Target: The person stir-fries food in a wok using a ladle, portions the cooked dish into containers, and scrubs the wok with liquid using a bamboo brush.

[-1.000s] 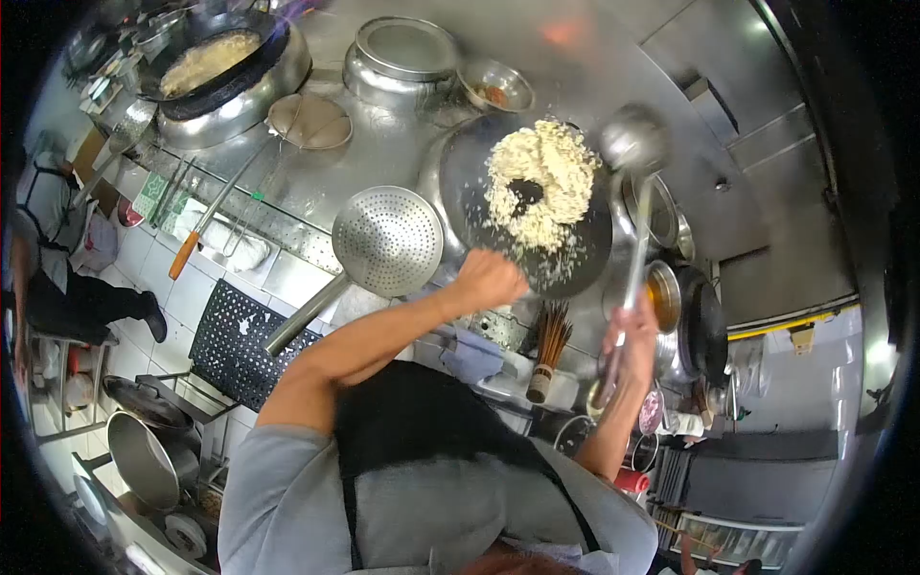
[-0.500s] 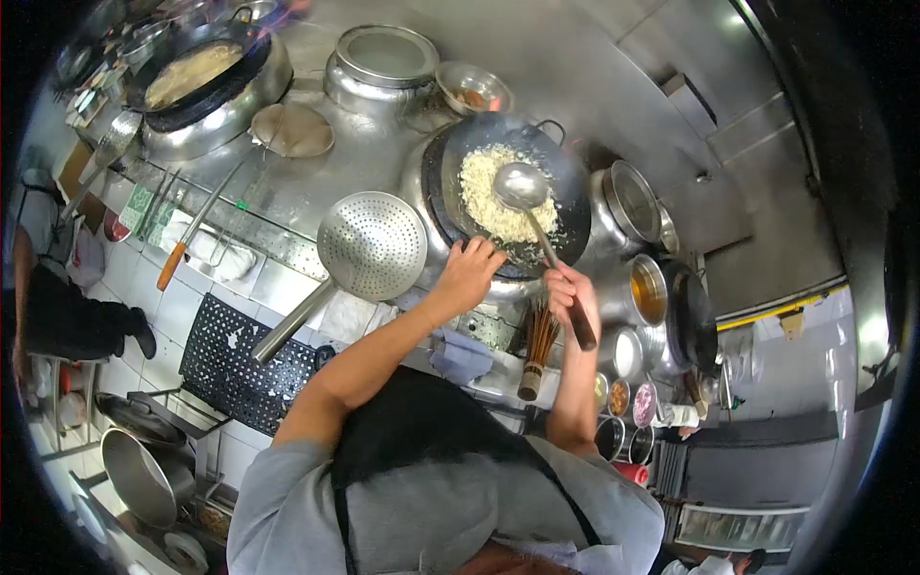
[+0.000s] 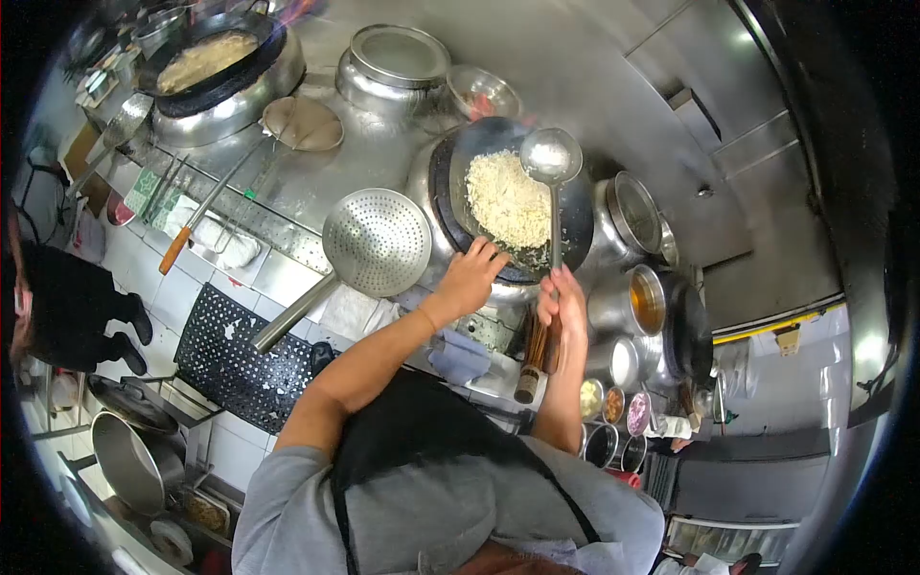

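Fried rice [image 3: 508, 201] lies in a dark wok [image 3: 575, 216] on a round burner. My left hand [image 3: 470, 276] is closed at the wok's near rim, its fingers bent over the edge. In my right hand [image 3: 563, 302] is the handle of a metal ladle [image 3: 552, 156], whose bowl hangs over the right part of the wok beside the rice. A large perforated strainer [image 3: 378, 241] rests left of the wok, and a bamboo brush [image 3: 530, 369] stands near my right wrist.
Another wok [image 3: 259, 62] with pale contents sits at the upper left. Near it are a mesh skimmer [image 3: 303, 125] and a lidded pot [image 3: 398, 57]. Pots and a container of yellow liquid [image 3: 645, 299] stand at right. Another person's dark-clothed legs [image 3: 72, 307] show at far left.
The rice has dropped from mid-toss into the wok. The ladle came over the wok, then shifted to its right side. My left hand's grip has changed from a raised fist to the rim.
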Tool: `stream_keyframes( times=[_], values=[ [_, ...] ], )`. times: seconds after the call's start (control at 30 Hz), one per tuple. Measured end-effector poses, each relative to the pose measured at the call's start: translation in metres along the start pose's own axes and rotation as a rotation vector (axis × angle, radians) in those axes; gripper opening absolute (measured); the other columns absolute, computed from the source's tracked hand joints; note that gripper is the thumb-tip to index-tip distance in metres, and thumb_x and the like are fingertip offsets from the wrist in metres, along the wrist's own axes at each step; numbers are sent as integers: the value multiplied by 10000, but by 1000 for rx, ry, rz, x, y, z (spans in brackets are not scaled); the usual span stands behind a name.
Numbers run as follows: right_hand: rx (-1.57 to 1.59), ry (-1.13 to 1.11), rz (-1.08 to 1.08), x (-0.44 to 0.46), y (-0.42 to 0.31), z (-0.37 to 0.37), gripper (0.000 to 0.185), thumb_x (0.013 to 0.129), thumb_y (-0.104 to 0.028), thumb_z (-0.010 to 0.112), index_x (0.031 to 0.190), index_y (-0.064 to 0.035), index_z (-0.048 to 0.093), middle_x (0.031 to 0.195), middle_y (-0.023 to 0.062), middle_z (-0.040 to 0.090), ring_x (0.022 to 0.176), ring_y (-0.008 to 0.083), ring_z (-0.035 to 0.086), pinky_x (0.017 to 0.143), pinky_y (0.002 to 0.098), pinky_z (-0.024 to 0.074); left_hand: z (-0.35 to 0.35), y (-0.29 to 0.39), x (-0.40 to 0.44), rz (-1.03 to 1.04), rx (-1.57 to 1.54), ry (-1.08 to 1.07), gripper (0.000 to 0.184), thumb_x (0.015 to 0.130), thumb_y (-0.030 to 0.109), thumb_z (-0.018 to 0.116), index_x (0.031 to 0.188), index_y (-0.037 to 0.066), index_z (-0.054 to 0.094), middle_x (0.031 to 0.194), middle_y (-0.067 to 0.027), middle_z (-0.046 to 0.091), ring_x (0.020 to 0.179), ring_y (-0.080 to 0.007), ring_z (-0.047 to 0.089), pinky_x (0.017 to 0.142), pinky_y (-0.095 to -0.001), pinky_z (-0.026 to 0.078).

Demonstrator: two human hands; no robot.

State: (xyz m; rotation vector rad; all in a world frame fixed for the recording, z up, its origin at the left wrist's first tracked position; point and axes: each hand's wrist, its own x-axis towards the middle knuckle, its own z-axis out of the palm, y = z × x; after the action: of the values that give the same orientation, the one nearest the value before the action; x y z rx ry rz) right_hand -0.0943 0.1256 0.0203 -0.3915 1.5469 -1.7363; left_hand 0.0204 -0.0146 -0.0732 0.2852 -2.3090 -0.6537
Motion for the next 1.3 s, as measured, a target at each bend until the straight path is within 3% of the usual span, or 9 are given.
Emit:
stream_keyframes(
  times=[0.17, 0.37, 0.53, 0.67, 0.87, 0.97, 1.07, 1.23, 1.3],
  values=[
    [220, -134, 348, 44, 27, -28, 155, 975, -228, 514, 889, -107, 469, 604, -35, 425, 389, 46, 343, 323, 214, 274, 9, -1, -1, -1, -3, 21, 485, 695, 7, 590, 1176, 50, 555, 1126, -120, 517, 1167, -333, 460, 842, -430, 501],
    [-195, 157, -56, -13, -1, -3, 95, 973, -164, 493, 1025, -89, 465, 652, -14, 430, 417, 70, 383, 323, 250, 321, 3, -5, 0, -2, 26, -28, 483, 712, 9, 591, 1190, 65, 551, 1134, -124, 520, 1179, -338, 461, 868, -430, 496],
    [47, 153, 301, 25, 28, -68, 158, 972, -166, 491, 1115, -99, 486, 660, -7, 454, 430, 73, 391, 323, 254, 320, 8, 0, 1, -18, 36, 22, 505, 689, 3, 599, 1188, 48, 536, 1127, -138, 512, 1187, -344, 447, 883, -427, 487],
    [-797, 258, -242, 52, 60, -53, 269, 966, -151, 505, 1228, -92, 501, 663, 0, 465, 426, 82, 419, 337, 280, 358, -4, -1, 3, 0, -53, -71, 505, 681, -18, 589, 1180, 40, 531, 1118, -140, 508, 1180, -346, 448, 871, -417, 488],
    [-174, 128, 245, -16, 33, -33, 409, 964, -132, 504, 1351, -26, 419, 646, 7, 430, 389, 105, 407, 324, 290, 356, 4, -4, 2, 3, -23, -6, 484, 701, 8, 588, 1180, 56, 539, 1122, -125, 514, 1180, -327, 451, 827, -445, 487],
    [-522, 93, 47, 31, 44, -61, 466, 936, -159, 551, 1350, 6, 414, 687, 73, 547, 431, 194, 517, 376, 351, 416, -2, 1, 2, 3, -52, -46, 500, 692, -11, 589, 1185, 52, 535, 1133, -129, 511, 1174, -335, 451, 856, -433, 482],
    [-1280, 424, -907, 73, 60, -95, 501, 890, -131, 562, 1338, 36, 414, 834, 218, 655, 577, 364, 629, 546, 446, 504, -14, 0, 4, -3, -75, -101, 517, 682, -31, 589, 1190, 44, 528, 1132, -135, 511, 1163, -344, 453, 899, -422, 467],
    [-1416, 500, -106, 77, 41, -41, 532, 829, -63, 517, 1334, 66, 408, 934, 316, 633, 893, 435, 638, 797, 506, 494, -5, -5, 6, 78, -61, -108, 524, 683, -31, 588, 1199, 40, 522, 1113, -146, 520, 1138, -352, 457, 926, -433, 439],
    [-1302, 307, -343, 64, 52, -51, 543, 824, -95, 538, 1334, 49, 417, 917, 334, 623, 934, 446, 621, 799, 508, 494, -9, -6, 9, 82, -70, -122, 531, 683, -31, 589, 1205, 41, 519, 1113, -151, 522, 1131, -355, 457, 926, -438, 433]
  ],
)
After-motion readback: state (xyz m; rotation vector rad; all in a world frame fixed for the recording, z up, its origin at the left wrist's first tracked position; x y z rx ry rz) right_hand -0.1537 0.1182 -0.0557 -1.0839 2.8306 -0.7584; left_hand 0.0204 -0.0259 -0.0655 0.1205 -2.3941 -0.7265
